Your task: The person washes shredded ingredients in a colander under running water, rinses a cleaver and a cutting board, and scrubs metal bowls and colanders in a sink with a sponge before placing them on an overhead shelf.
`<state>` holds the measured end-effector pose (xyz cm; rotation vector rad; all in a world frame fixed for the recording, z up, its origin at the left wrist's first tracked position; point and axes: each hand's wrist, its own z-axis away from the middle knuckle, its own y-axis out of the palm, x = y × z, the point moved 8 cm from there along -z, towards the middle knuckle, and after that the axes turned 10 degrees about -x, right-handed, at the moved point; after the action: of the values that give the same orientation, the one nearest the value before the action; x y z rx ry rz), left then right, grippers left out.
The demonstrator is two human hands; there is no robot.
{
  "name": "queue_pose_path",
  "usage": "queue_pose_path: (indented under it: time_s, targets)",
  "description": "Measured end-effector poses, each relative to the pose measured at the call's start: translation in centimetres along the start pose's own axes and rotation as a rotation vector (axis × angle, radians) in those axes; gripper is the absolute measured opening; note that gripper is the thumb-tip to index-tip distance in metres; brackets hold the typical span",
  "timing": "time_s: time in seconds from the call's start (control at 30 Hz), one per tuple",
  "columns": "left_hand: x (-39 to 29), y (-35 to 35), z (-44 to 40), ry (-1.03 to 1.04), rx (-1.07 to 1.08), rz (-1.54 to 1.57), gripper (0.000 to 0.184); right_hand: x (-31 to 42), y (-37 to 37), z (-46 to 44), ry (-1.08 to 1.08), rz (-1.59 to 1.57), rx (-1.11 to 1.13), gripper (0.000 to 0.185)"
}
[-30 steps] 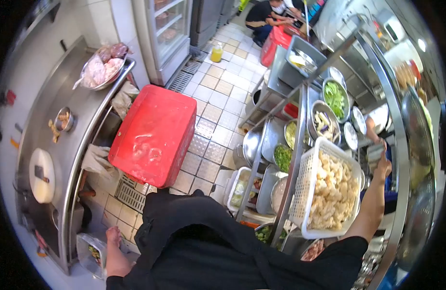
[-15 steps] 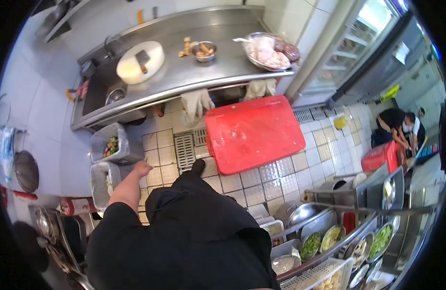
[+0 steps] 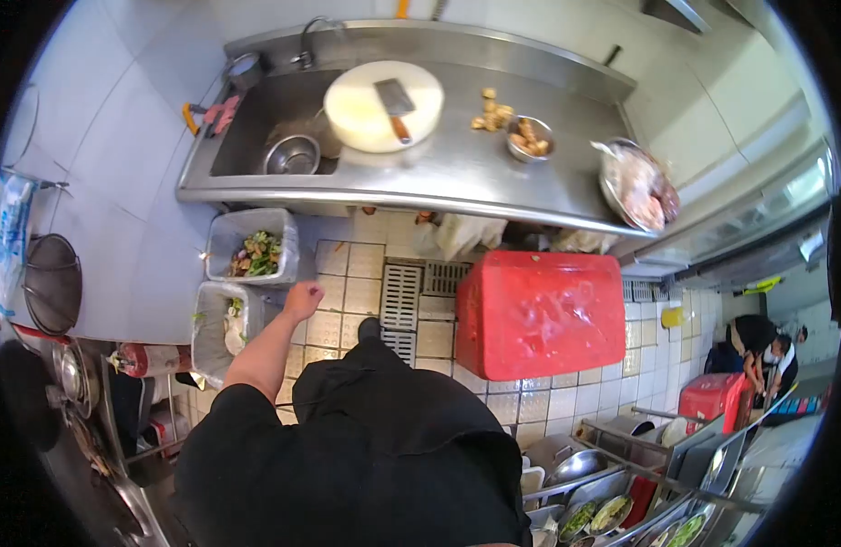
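My left hand (image 3: 304, 299) hangs low at my left side, its fingers curled in and nothing visible in them. It is nearest to two grey lined bins: one (image 3: 222, 219) with vegetable scraps, the other (image 3: 202, 342) with pale waste inside. Up on the steel counter (image 3: 475, 178), a cleaver (image 3: 395, 98) with a wooden handle lies on a round white cutting board (image 3: 357, 109). Pieces of what looks like ginger (image 3: 491, 117) sit beside a small metal bowl (image 3: 530, 157) of more. My right hand is out of sight.
A large red lidded tub (image 3: 541, 319) stands on the tiled floor by a drain grate (image 3: 402, 296). The sink (image 3: 243, 137) holds a metal bowl (image 3: 293, 157). A bowl of meat (image 3: 641, 187) is at the counter's right. A rack (image 3: 621, 460) and two people (image 3: 758, 351) are at right.
My view has turned and come nearer the counter, so counter and tub appear further right and the sink shows more fully. My left arm stays low, the hand nearer the bins' front corners.
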<state>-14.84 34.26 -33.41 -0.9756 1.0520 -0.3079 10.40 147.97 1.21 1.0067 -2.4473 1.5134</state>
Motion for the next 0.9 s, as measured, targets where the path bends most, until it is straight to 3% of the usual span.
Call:
queue_pose_path:
  time_s: [0.07,0.17,0.33,0.37,0.4,0.43,0.47,0.53,0.57,0.6,0.63,0.67,0.73,0.77,0.8,0.9]
  targets:
    - [1.8,-3.7,-3.4,0.031,-0.130,0.142,0.020,4.2,0.6,1.3,-0.029,-0.030,0.050,0.033]
    - [6.7,-7.8,-7.2,-0.098,-0.276,0.198,0.018,9.7,3.2,2.8,-0.070,-0.116,0.182,0.032]
    - [19.0,-8.5,-7.8,-0.269,-0.323,0.173,0.019,19.2,15.2,6.8,-0.134,-0.465,0.640,0.031]
    - [20.9,-8.7,-6.7,-0.265,-0.369,0.141,0.019,23.8,17.8,10.4,-0.122,-0.536,0.706,0.026]
    - [22.0,-9.0,-5.9,-0.262,-0.417,0.104,0.020,29.7,19.3,14.6,-0.290,-0.418,0.785,0.028]
    - [21.7,-10.0,-4.5,-0.418,-0.382,-0.011,0.019,38.4,17.5,21.6,-0.207,-0.369,0.905,0.027]
    - [22.6,-10.1,-3.6,-0.443,-0.392,-0.013,0.019,42.4,19.8,24.8,-0.229,-0.425,0.951,0.027]
    - [27.1,-8.9,-1.0,-0.652,-0.469,0.154,0.019,52.3,22.6,31.1,-0.465,-0.460,1.054,0.024]
    - [24.1,-11.3,-0.3,-0.482,-0.581,0.091,0.019,56.6,24.4,33.7,-0.482,-0.481,1.131,0.025]
    - [24.4,-11.7,0.3,-0.502,-0.604,0.095,0.019,60.9,26.0,36.3,-0.567,-0.576,1.148,0.025]
    - [26.0,-11.8,1.2,-0.610,-0.660,0.292,0.018,65.1,27.3,39.1,-0.516,-0.646,1.149,0.024]
    - [26.6,-11.9,1.3,-0.704,-0.719,0.495,0.017,70.2,27.3,42.4,-0.665,-0.682,1.087,0.022]
    - [25.5,-14.0,-0.5,-0.656,-0.779,0.581,0.016,78.7,29.3,49.1,-0.849,-0.823,1.068,0.019]
    - [24.5,-15.7,-1.5,-0.608,-0.812,0.656,0.015,82.8,28.3,53.4,-0.794,-0.943,1.219,0.018]
    - [22.8,-17.3,-3.0,-0.592,-0.847,0.703,0.014,86.6,27.0,57.3,-0.949,-0.937,1.183,0.017]
    - [14.1,-21.9,-9.9,-0.500,-0.864,0.825,0.013,95.0,23.0,68.3,-1.103,-1.045,1.227,0.016]
